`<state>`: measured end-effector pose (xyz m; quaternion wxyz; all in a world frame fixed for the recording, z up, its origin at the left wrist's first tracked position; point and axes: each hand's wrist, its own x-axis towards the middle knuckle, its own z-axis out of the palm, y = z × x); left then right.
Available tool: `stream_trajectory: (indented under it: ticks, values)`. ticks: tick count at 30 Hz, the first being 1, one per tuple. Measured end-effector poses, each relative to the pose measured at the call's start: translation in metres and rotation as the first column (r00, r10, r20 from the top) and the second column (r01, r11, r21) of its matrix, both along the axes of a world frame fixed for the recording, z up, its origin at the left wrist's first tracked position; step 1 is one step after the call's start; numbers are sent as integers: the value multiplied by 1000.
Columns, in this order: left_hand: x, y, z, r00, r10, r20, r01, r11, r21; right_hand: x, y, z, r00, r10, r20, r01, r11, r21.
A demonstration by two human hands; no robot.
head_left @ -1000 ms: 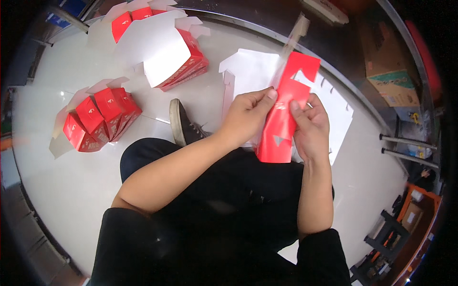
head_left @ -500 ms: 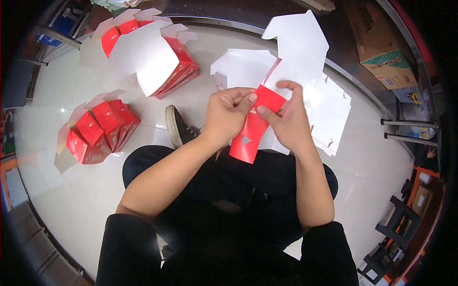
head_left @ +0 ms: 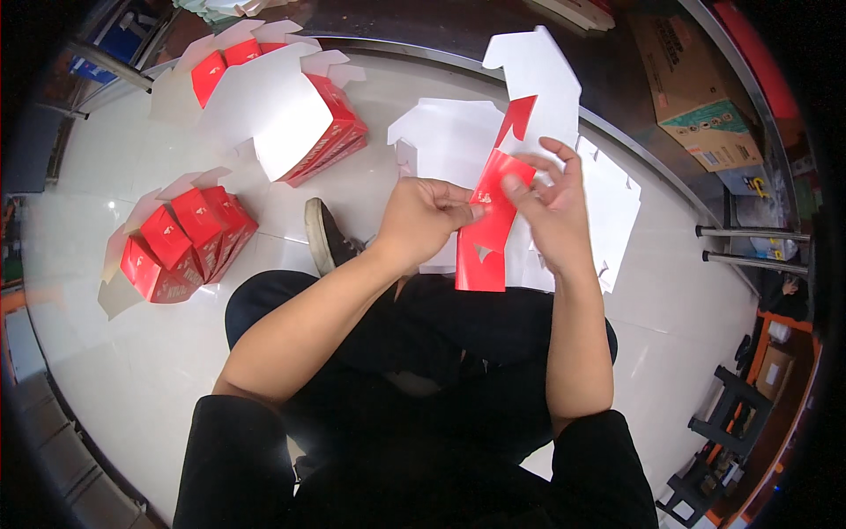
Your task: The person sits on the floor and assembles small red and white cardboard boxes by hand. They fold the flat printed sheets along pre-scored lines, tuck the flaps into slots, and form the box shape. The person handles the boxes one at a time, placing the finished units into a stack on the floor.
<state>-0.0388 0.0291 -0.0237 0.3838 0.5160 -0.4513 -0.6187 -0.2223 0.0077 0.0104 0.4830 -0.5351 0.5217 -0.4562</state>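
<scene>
A partly folded carton (head_left: 487, 256), red outside and white inside, is up in front of me over my lap. Its large white flap (head_left: 542, 75) stretches toward the far side, and a small notch shows in its lower red panel. My left hand (head_left: 419, 220) pinches the left edge of the red part between thumb and fingers. At the right edge is my right hand (head_left: 557, 198), fingers apart and slightly curled, its thumb over the red panel. Under and behind the carton lie flat white carton blanks (head_left: 608, 207) on the floor.
Folded red cartons with white flaps stand on the left, one group (head_left: 189, 234) nearer and another (head_left: 326, 132) farther back. A dark shoe (head_left: 322, 236) is beside my left forearm. A metal edge (head_left: 423, 55) runs along the far side; a cardboard box (head_left: 705, 97) sits far right.
The carton has turned more upright and shifted right, and a red fold now shows on its far part. My right hand's fingers have lifted and spread; my left hand keeps its pinch.
</scene>
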Motion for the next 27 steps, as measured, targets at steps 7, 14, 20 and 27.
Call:
stream_trajectory:
  ticks: [7, 14, 20, 27]
  values:
    - [0, -1, 4, 824, -115, 555, 293, 924, -244, -32, -15, 8, 979, -204, -9, 202, 974, -102]
    - [6, -3, 13, 944, 239, 230, -161, 937, -311, -14, -8, -8, 919, -208, 334, 170, 975, 140]
    - [-4, 5, 0, 922, 292, 256, -155, 882, -445, 8, 9, -31, 947, -285, 149, 294, 955, -46]
    - [7, 5, -11, 932, 310, 188, -186, 855, -485, 7, 4, -18, 846, -226, 483, 153, 970, 187]
